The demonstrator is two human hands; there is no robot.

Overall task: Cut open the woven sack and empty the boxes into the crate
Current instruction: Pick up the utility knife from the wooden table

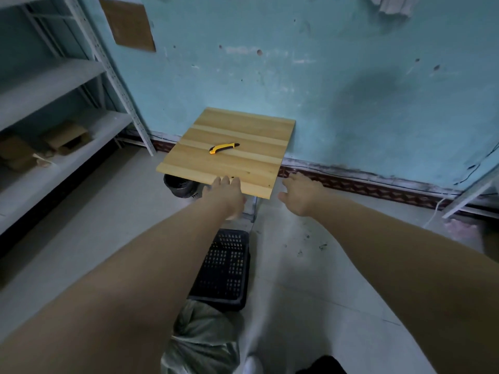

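Tabletop [251, 125]: knife [223, 147] beyond left hand [229, 197], right hand [302, 195].

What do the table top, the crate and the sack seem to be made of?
Table top: pale wood, matte, with plank stripes and grain.
Crate: probably black plastic, its walls pierced by a grid of holes.
Sack: looks like grey-green woven plastic, faintly shiny and creased; the weave is too blurred to confirm.

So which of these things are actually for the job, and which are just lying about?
For the job: yellow-and-black utility knife; black perforated plastic crate; grey-green woven sack.
Lying about: black bucket under the wooden table; brown cardboard boxes on the grey metal shelf; brown sheet on the wall.
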